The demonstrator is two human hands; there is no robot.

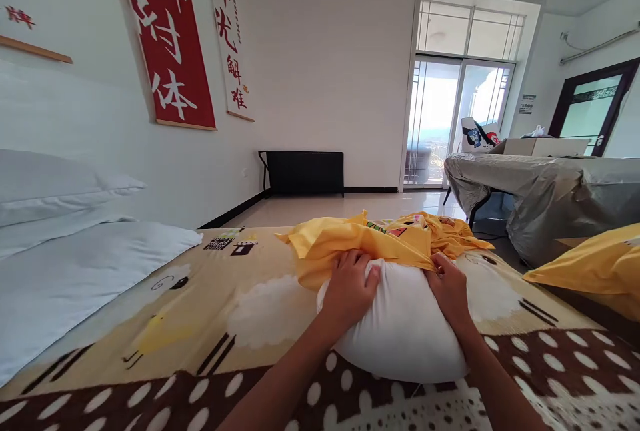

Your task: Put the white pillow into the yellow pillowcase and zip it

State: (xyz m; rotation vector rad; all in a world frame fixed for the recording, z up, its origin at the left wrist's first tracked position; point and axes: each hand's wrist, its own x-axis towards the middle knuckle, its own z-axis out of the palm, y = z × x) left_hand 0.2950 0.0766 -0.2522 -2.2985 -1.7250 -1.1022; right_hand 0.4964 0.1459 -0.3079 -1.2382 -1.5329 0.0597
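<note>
A white pillow (405, 331) lies on the patterned blanket in front of me, its far end partly inside a yellow pillowcase (335, 238). My left hand (353, 288) grips the pillow's left side, fingers curled over it near the case's opening and thumb on top. On the other side, my right hand (450, 291) pinches the edge of the pillowcase against the pillow. The rest of the case lies bunched beyond both hands, with a coloured print partly showing. How far the pillow goes into the case is hidden.
White pillows (100, 271) are stacked at the left on the blanket (210, 304). Another yellow cloth item (600, 271) sits at the right edge. Behind it stands a plastic-covered table (550, 178) with a cardboard box (543, 146). A folded black table (305, 172) leans by the wall.
</note>
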